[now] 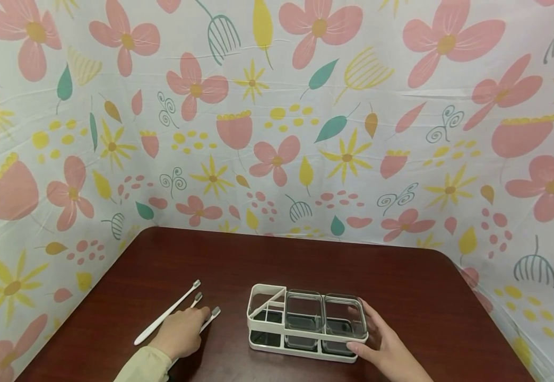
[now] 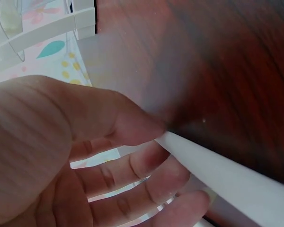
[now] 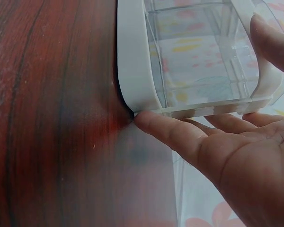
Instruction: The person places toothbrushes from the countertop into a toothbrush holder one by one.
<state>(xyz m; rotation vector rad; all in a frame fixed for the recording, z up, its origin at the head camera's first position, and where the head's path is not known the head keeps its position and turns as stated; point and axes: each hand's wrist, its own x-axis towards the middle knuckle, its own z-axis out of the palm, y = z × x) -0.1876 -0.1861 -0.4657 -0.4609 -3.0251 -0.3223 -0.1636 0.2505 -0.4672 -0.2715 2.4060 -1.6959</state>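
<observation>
Over the left part of the table, my left hand (image 1: 180,331) pinches a white toothbrush (image 2: 222,175) between thumb and fingers. Its grey-bristled head (image 1: 216,312) pokes out beyond the hand. A second toothbrush (image 1: 197,300) is mostly hidden by the hand, and a third toothbrush (image 1: 164,314) lies whole to its left. My right hand (image 1: 386,347) grips the right end of a white toothbrush holder (image 1: 301,354), thumb at the front and fingers along the end. Two clear cups (image 1: 304,307) sit in the holder; its left part has divided slots.
The dark red-brown wooden table (image 1: 239,252) has rounded far corners. A flower-patterned cloth (image 1: 277,106) hangs behind it and along both sides.
</observation>
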